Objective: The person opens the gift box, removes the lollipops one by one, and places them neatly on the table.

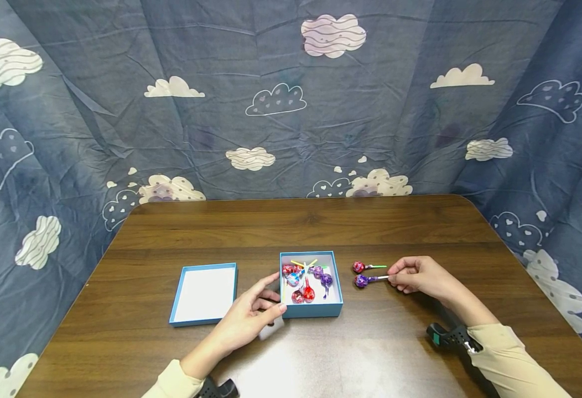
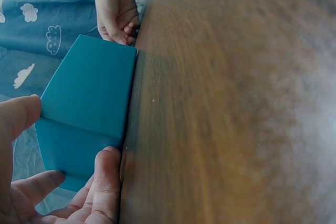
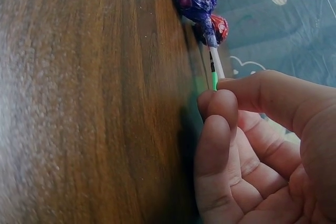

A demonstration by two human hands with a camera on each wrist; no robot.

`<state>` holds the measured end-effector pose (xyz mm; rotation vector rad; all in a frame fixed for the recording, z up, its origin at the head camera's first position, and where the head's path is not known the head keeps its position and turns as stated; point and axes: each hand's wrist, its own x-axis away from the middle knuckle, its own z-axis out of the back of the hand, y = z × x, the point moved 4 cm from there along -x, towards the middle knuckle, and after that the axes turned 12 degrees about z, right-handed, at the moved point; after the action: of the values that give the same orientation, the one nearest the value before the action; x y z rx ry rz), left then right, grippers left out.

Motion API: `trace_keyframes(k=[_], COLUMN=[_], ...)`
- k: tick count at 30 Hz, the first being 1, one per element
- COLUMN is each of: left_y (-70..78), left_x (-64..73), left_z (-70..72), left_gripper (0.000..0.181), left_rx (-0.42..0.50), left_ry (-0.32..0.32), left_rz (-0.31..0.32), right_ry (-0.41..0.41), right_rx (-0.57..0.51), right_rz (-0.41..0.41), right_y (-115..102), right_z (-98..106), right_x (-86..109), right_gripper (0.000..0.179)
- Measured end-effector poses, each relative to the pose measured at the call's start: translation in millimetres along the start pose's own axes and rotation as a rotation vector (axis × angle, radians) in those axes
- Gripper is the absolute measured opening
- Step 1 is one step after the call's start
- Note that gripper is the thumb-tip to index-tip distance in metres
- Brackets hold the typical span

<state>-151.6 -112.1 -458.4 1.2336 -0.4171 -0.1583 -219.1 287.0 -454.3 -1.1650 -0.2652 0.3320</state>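
My right hand (image 1: 415,275) pinches the white stick of a purple-wrapped lollipop (image 1: 362,281) between thumb and fingertips. Behind it on the table lies a red-wrapped lollipop (image 1: 359,267) with a green stick, which the purple one partly covers in the right wrist view. My left hand (image 1: 248,313) rests against the left side of a blue box (image 1: 313,310), its fingers fairly straight along the wall and the thumb at the front corner. Inside the open box are several wrapped lollipops, among them a red one (image 1: 308,294), a blue one (image 1: 293,279) and a purple one (image 1: 326,280).
A blue-edged lid (image 1: 205,294) with a white inside lies left of the box, beside the left hand. The brown wooden table (image 1: 395,342) carries everything. A dark blue curtain (image 1: 211,138) with cloud prints hangs behind and at the sides.
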Motion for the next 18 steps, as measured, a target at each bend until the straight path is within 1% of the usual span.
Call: trace_keyframes(k=[7, 11, 18], left_y=[0.0, -0.1, 0.2], left_x=[0.0, -0.1, -0.2], left_z=[0.2, 0.1, 0.0], left_gripper=[0.068, 0.068, 0.068], left_rx=[0.004, 0.004, 0.006], left_ry=[0.004, 0.005, 0.003], left_rz=[0.003, 0.004, 0.008], right_ry=[0.011, 0.001, 0.008], right_rx=[-0.003, -0.006, 0.031], right_rz=[-0.006, 0.009, 0.013], right_y=[-1, -1, -6], right_z=[2, 4, 13], right_x=[1.0, 1.0, 1.1], right_gripper=[0.029, 0.027, 0.027])
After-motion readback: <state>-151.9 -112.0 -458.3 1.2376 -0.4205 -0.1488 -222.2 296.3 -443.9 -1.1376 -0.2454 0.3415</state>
